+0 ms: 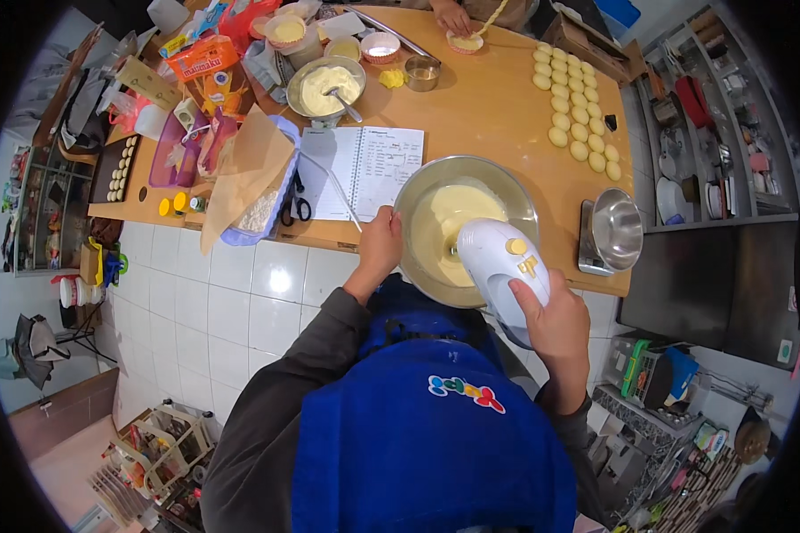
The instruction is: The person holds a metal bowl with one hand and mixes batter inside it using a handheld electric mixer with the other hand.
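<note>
My right hand [560, 333] grips a white electric hand mixer [500, 266] with yellow buttons. Its beaters dip into pale yellow batter [463, 200] inside a large stainless steel bowl [523, 174]; most of their length is hidden by the mixer body. With my left hand [380, 248] I hold the left rim of that bowl, fingers curled at its edge. The bowl sits at the table's front edge, close to my blue apron. A spiral notebook [330, 176] with handwriting lies open just behind and left of the bowl.
Rows of round dough pieces [579, 113] lie at the right, behind a small steel bowl [617, 230] on a scale [590, 256]. Scissors [297, 206] and a lilac tray [243, 234] of white powder are left. Across the wooden table [487, 106], another person's hand [452, 18] touches a paper cup [465, 44].
</note>
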Demonstrator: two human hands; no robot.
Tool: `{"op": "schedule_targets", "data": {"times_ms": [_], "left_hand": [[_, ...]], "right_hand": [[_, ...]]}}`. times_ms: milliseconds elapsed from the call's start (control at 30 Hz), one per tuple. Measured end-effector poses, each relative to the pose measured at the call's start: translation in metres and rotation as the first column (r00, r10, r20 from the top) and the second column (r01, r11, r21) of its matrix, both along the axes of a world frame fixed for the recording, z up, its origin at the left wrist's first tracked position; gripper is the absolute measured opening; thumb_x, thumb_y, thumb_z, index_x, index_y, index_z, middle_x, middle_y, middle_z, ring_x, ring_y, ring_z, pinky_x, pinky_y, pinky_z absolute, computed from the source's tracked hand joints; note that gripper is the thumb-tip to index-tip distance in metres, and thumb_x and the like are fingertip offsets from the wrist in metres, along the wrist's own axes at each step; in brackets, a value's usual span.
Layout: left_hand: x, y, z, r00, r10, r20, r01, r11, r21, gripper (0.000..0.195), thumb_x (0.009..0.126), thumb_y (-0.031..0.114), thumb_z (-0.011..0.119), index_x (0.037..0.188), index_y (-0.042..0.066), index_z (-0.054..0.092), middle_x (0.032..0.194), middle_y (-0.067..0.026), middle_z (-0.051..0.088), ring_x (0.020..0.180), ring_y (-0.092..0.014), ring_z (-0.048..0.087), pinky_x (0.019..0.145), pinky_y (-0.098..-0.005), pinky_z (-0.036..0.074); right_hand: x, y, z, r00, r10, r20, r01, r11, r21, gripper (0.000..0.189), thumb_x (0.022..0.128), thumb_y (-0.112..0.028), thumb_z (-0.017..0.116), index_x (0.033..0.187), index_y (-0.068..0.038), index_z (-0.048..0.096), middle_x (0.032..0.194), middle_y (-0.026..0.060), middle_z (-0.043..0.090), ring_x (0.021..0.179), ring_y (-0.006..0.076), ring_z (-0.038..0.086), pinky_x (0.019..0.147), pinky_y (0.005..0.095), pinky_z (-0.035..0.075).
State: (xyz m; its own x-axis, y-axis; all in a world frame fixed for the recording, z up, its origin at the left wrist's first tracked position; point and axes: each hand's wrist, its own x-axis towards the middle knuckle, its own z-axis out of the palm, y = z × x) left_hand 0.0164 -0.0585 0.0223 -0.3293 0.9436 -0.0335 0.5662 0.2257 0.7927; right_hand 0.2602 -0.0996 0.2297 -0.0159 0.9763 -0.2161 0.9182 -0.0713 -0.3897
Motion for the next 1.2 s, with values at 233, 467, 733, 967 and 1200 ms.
{"op": "schedule_targets", "data": {"times_ms": [233, 467, 733, 967, 1200], "left_hand": [[-0.007, -0.011, 0.002, 0.998, -0.069, 0.008, 0.07, 0.998, -0.008, 0.02, 0.095, 0.02, 0.052, 0.092, 0.001, 0.049, 0.067, -0.0246, 0.06, 0.065, -0.046, 0.059, 0.057, -0.0548, 0.042], [-0.007, -0.017, 0.007, 0.993, -0.113, -0.021, 0.111, 0.991, -0.077, 0.02, 0.095, 0.017, 0.052, 0.091, -0.002, 0.046, 0.07, -0.0247, 0.058, 0.066, -0.044, 0.059, 0.058, -0.0499, 0.042], [-0.01, -0.029, 0.016, 0.988, -0.137, 0.07, 0.143, 0.986, -0.085, 0.022, 0.092, 0.017, 0.056, 0.087, -0.003, 0.049, 0.07, -0.0233, 0.058, 0.067, -0.041, 0.059, 0.06, -0.0482, 0.043], [-0.016, -0.028, 0.004, 0.98, -0.184, 0.076, 0.191, 0.976, -0.102, 0.023, 0.091, 0.018, 0.056, 0.095, -0.005, 0.054, 0.07, -0.021, 0.059, 0.064, -0.036, 0.06, 0.059, -0.0454, 0.045], [-0.018, -0.025, 0.005, 0.875, -0.124, 0.467, 0.246, 0.946, -0.209, 0.023, 0.094, 0.014, 0.054, 0.102, -0.007, 0.053, 0.074, -0.0126, 0.062, 0.056, -0.018, 0.063, 0.048, -0.0304, 0.05]], "right_hand": [[-0.011, -0.006, 0.0, 0.999, -0.045, 0.004, 0.046, 0.999, -0.013, 0.055, 0.086, -0.055, 0.059, 0.097, -0.001, 0.056, 0.077, 0.0257, 0.065, 0.075, 0.0443, 0.064, 0.065, 0.05, 0.049], [-0.018, -0.012, -0.001, 0.991, -0.114, -0.062, 0.115, 0.993, 0.001, 0.054, 0.086, -0.054, 0.061, 0.098, -0.001, 0.058, 0.081, 0.026, 0.066, 0.079, 0.0441, 0.065, 0.068, 0.0496, 0.049], [-0.023, -0.017, -0.005, 0.989, -0.13, -0.07, 0.13, 0.992, 0.0, 0.055, 0.086, -0.054, 0.06, 0.1, 0.0, 0.058, 0.082, 0.0258, 0.066, 0.079, 0.0439, 0.065, 0.068, 0.0493, 0.049], [-0.026, -0.019, -0.009, 0.992, -0.122, -0.044, 0.123, 0.992, 0.019, 0.055, 0.086, -0.053, 0.061, 0.098, 0.0, 0.058, 0.082, 0.0262, 0.066, 0.078, 0.0443, 0.064, 0.068, 0.05, 0.049], [-0.031, -0.016, -0.006, 0.988, -0.141, -0.055, 0.141, 0.99, -0.002, 0.055, 0.086, -0.053, 0.061, 0.097, 0.001, 0.057, 0.081, 0.0263, 0.066, 0.078, 0.044, 0.064, 0.068, 0.0492, 0.049]]}}
